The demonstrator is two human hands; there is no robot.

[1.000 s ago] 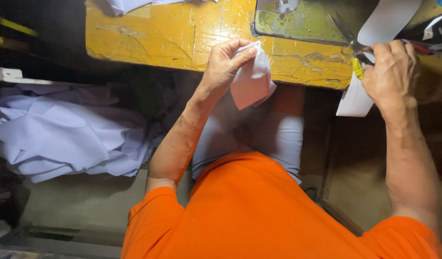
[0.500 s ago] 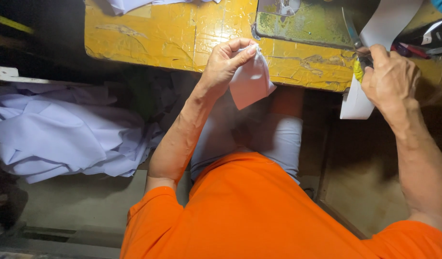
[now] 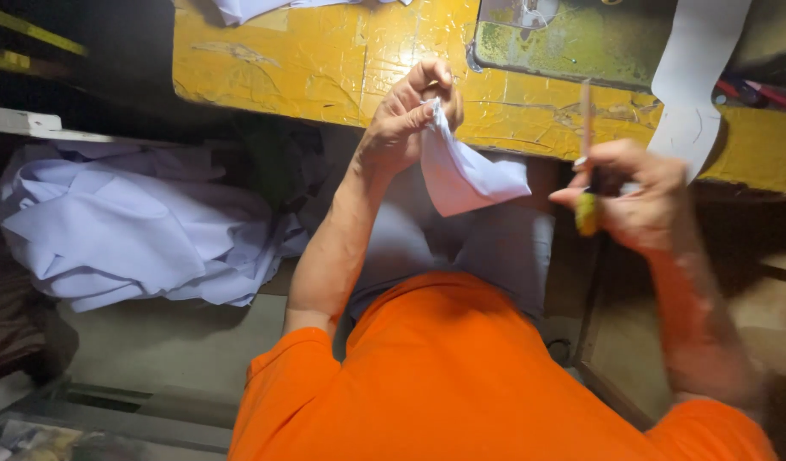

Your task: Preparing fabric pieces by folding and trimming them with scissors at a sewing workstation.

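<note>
Our left hand (image 3: 403, 119) pinches the top corner of a small white fabric piece (image 3: 470, 175) between thumb and fingertips, the grip closed tight on it — the piece hangs just off the front edge of the yellow bench (image 3: 325, 64), above our lap. Our right hand (image 3: 636, 192) is clenched around what looks like a pair of thread snips (image 3: 586, 154) with a yellowish end, blade pointing up; the hand is blurred, so we cannot be sure of the tool's exact shape. The two hands are near each other but apart. To trim well, we judge the fabric should stay taut at the pinched corner, the blade brought to the stray edge only. Beyond lie the greenish sewing machine bed (image 3: 564, 43), a white strip (image 3: 692, 85) draped over it, and — at our left — a heap of white cloth (image 3: 128, 226).
</note>
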